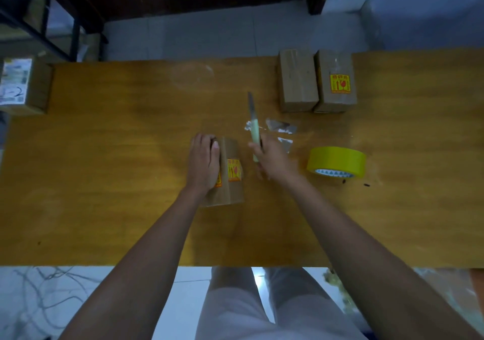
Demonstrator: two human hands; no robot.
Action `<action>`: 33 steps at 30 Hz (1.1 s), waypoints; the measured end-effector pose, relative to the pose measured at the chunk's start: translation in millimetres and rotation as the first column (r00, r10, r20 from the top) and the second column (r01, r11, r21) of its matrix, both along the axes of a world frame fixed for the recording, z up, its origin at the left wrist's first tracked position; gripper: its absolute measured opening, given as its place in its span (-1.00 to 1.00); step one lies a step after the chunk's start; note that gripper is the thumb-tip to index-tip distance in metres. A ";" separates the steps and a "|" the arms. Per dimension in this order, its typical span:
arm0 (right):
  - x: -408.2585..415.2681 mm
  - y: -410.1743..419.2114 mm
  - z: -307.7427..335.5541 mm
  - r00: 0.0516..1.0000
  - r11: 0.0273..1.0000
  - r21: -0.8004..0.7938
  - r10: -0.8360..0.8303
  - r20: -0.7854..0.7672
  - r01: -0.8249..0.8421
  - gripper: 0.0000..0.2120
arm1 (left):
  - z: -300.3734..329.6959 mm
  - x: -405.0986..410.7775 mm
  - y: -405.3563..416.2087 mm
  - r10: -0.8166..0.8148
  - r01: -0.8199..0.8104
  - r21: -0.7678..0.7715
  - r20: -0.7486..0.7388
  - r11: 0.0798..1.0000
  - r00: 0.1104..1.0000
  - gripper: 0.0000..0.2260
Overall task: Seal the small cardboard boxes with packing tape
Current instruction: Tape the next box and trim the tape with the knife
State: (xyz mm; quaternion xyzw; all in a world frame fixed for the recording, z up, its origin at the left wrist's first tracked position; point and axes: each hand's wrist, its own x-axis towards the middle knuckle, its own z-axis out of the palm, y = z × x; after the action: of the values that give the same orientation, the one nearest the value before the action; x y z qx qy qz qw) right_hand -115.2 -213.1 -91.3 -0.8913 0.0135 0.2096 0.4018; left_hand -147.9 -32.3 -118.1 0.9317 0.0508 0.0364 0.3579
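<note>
A small cardboard box with a yellow-and-red sticker lies in the middle of the wooden table. My left hand rests on its left side, fingers curled over the far end. My right hand grips the pale green handle of a knife, whose blade points away from me, just right of the box. A roll of yellow packing tape lies flat to the right of my right hand.
Two small cardboard boxes stand side by side at the table's far right. Clear tape scraps lie beyond the right hand. A larger labelled carton sits off the table's left end. My legs show below the near edge.
</note>
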 end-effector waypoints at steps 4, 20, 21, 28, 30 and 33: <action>33.7 7.1 -6.5 1.000 0.995 -0.103 -0.012 0.010 0.013 -0.67 | 1.2 -1.1 1.1 -0.001 0.000 -0.014 -0.010 1.000 1.000 -0.71; -73.0 55.1 -4.7 0.919 0.914 0.157 -0.342 -0.196 0.374 -0.35 | 1.4 -1.0 0.1 -0.014 0.015 -0.028 0.015 1.000 1.000 -0.65; -74.2 59.3 -7.9 0.908 0.898 0.165 -0.379 -0.180 0.408 -0.37 | 1.5 -0.8 0.0 -0.014 0.015 -0.022 0.008 1.000 1.000 -0.64; -80.9 64.9 -26.0 0.829 0.768 0.314 -0.499 -0.253 0.558 -0.64 | 0.5 -0.2 -0.8 -0.011 0.011 -0.005 -0.007 1.000 1.000 -0.66; -79.9 65.2 -30.7 0.812 0.734 0.347 -0.516 -0.274 0.584 -0.62 | 1.5 -0.2 -1.0 -0.013 0.013 -0.012 -0.005 1.000 1.000 -0.68; -80.7 65.0 -34.5 0.786 0.701 0.355 -0.542 -0.297 0.618 -0.61 | 2.2 -0.7 -2.6 -0.002 0.002 -0.006 -0.014 1.000 1.000 -0.71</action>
State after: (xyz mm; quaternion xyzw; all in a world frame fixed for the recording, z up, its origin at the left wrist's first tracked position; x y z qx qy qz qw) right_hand -196.0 -148.1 -125.8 -0.7069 0.2814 0.1444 0.6326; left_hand -148.6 -34.9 -115.8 0.9310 0.0525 0.0293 0.3601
